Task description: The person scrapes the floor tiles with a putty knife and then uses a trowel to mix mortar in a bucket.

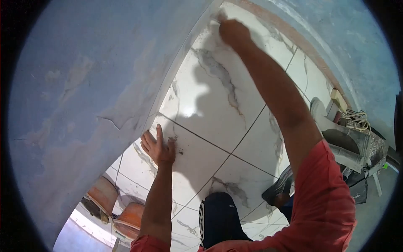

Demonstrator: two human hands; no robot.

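Note:
White marble-patterned floor tiles (210,96) with dark joints lie below me. My left hand (158,149) rests on a tile beside the foot of the blue wall, fingers spread, with nothing in it. Stretched far forward, my right hand (234,31) is closed near the corner where the walls meet the floor. A small blurred thing (221,17) shows at its fingers, too smeared to name. Dark specks lie on the tile just right of my left hand.
Two orange containers (102,194) stand at the lower left. At the right, a white toilet-shaped fixture (321,115), coiled cable (356,121), a yellowish block (338,100) and plastic-wrapped items lie along the wall. My knee and a dark shoe (278,189) are below.

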